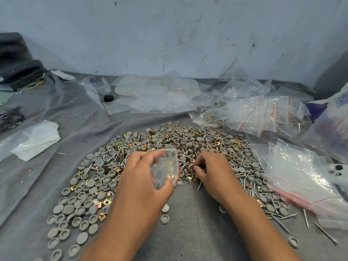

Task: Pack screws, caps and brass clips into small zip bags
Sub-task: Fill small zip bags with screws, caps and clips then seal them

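Two hands work above my pile: left hand [143, 178] pinches the small zip bag [166, 167] open, right hand [212, 172] fingers curl into the heap [150, 147], perhaps pinching a brass clip.

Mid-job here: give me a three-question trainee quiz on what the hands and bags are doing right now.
1. True or false: the left hand holds a small zip bag.
2. The right hand is: A) sealing a bag, B) picking in the mixed pile, C) resting idle.
3. On which side of the pile do the filled bags lie?

Key: 1 true. 2 B. 3 The far right.
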A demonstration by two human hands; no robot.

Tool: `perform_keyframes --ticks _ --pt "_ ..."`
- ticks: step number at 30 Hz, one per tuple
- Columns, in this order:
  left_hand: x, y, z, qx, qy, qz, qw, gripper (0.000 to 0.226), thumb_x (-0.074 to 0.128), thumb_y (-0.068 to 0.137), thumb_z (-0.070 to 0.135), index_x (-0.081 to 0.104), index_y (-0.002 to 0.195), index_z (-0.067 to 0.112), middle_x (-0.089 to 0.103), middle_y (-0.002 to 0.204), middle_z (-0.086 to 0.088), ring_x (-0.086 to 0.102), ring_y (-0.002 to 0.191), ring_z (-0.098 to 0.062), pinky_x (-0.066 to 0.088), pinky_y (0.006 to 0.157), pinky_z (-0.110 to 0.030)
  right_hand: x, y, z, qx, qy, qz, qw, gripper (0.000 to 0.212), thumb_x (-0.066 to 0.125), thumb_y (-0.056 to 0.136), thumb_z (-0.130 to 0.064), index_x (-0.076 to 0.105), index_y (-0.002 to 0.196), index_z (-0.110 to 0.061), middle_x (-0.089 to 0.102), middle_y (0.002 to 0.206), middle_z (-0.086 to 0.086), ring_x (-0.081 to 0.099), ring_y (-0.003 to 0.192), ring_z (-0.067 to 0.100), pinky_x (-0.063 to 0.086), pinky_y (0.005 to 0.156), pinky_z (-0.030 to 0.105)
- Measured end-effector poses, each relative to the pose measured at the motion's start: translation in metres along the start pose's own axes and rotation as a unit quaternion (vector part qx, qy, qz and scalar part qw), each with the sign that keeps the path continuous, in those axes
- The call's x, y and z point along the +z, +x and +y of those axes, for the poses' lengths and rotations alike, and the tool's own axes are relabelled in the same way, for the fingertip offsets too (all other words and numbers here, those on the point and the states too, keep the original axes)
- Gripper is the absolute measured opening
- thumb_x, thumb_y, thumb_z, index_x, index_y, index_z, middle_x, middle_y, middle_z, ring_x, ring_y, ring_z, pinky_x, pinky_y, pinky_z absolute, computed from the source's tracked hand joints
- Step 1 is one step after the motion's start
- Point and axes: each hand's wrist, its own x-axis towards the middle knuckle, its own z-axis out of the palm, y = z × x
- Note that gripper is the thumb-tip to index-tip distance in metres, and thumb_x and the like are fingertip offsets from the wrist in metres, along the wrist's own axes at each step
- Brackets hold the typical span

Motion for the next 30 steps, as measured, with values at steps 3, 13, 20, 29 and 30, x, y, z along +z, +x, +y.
perform_keyframes --ticks 3,13,20,29,30 --pt "0.0 0.0 0.0 -0.004 0.001 -0.002 1.0 0.059 0.077 0.082 0.027 0.055 0.136 0.036 0.042 0.103 0.024 0.046 0.088 0.014 0.033 0.078 0.002 0.0 -0.001 0.0 -0.009 0.009 -0.007 1.0 0.019 0.063 0.096 -0.034 0.055 0.114 -0.037 0.055 0.101 -0.017 0.049 0.097 0.008 0.043 0.078 0.027" --pt "0.0 0.0 0.0 -0.002 0.004 -0.005 1.0 0.059 0.077 0.082 0.027 0.056 0.136 0.036 0.041 0.103 0.025 0.046 0.088 0.012 0.033 0.079 0.0 -0.004 -0.001 -0.004 -0.049 -0.016 -0.068 0.996 0.008 0.059 0.095 -0.035 0.057 0.1 -0.04 0.049 0.09 -0.017 0.047 0.092 0.01 0.043 0.078 0.033" --pt "0.002 0.0 -0.001 -0.005 0.009 -0.004 1.0 0.058 0.077 0.082 0.028 0.055 0.134 0.04 0.041 0.104 0.026 0.047 0.085 0.008 0.035 0.077 -0.001 -0.027 -0.006 -0.015 -0.065 0.101 -0.033 0.992 0.009 0.061 0.098 -0.034 0.054 0.093 -0.037 0.054 0.09 -0.015 0.047 0.077 0.002 0.039 0.068 0.022" --pt "0.004 0.001 0.002 0.001 -0.009 -0.003 1.0 0.058 0.079 0.08 0.022 0.058 0.132 0.034 0.043 0.102 0.021 0.048 0.084 0.008 0.035 0.075 -0.001 -0.05 -0.037 -0.066 -0.193 0.181 0.103 0.959 0.01 0.062 0.093 -0.026 0.055 0.091 -0.032 0.05 0.085 -0.018 0.05 0.08 0.005 0.035 0.07 0.013" --pt "0.004 0.001 0.002 0.002 -0.01 -0.004 1.0 0.057 0.079 0.08 0.022 0.058 0.132 0.035 0.042 0.102 0.021 0.049 0.085 0.009 0.036 0.075 -0.002 -0.051 -0.037 -0.065 -0.181 0.205 0.105 0.956 0.012 0.064 0.093 -0.025 0.056 0.09 -0.033 0.052 0.085 -0.018 0.051 0.078 0.008 0.036 0.069 0.013"
